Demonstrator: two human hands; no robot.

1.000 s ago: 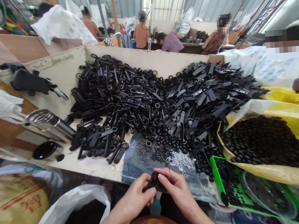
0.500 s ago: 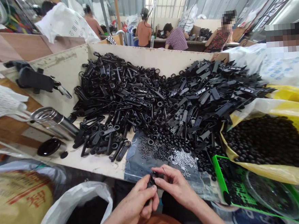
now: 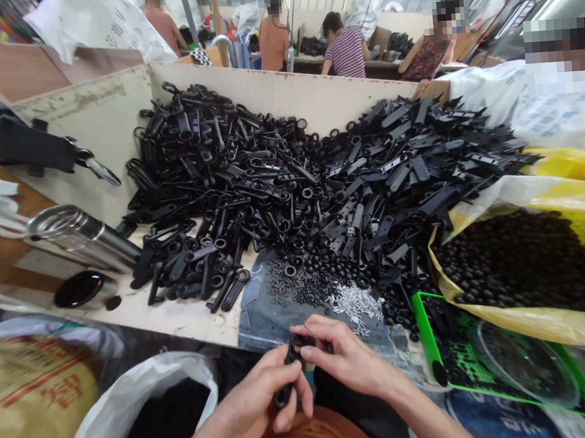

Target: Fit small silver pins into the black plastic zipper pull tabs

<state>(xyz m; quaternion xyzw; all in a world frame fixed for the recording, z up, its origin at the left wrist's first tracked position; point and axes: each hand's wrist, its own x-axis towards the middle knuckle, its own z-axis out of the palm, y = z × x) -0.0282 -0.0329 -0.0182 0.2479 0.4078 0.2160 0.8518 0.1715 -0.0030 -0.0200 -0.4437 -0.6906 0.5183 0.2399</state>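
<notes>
My left hand point(image 3: 265, 398) grips a black plastic zipper pull point(image 3: 289, 373) near my lap, and its lower end sticks out below my fingers. My right hand point(image 3: 345, 355) pinches the pull's upper end, partly hiding it. Just beyond my hands, a piece of denim point(image 3: 264, 314) on the bench holds small black rings point(image 3: 307, 285) and short silver pins point(image 3: 354, 303). A large heap of black plastic zipper pulls point(image 3: 280, 180) rises behind them.
A yellow-lined bag of black beads point(image 3: 521, 270) and a green-rimmed tray point(image 3: 432, 349) lie to my right. A white bag point(image 3: 155, 402) and woven sack point(image 3: 29, 397) sit left. A steel flask point(image 3: 83, 238) lies on the bench. Several co-workers point(image 3: 346, 55) sit beyond.
The black pull now stands more upright in my left hand, with its lower end showing. My hands have shifted slightly, and the view has tilted a little.
</notes>
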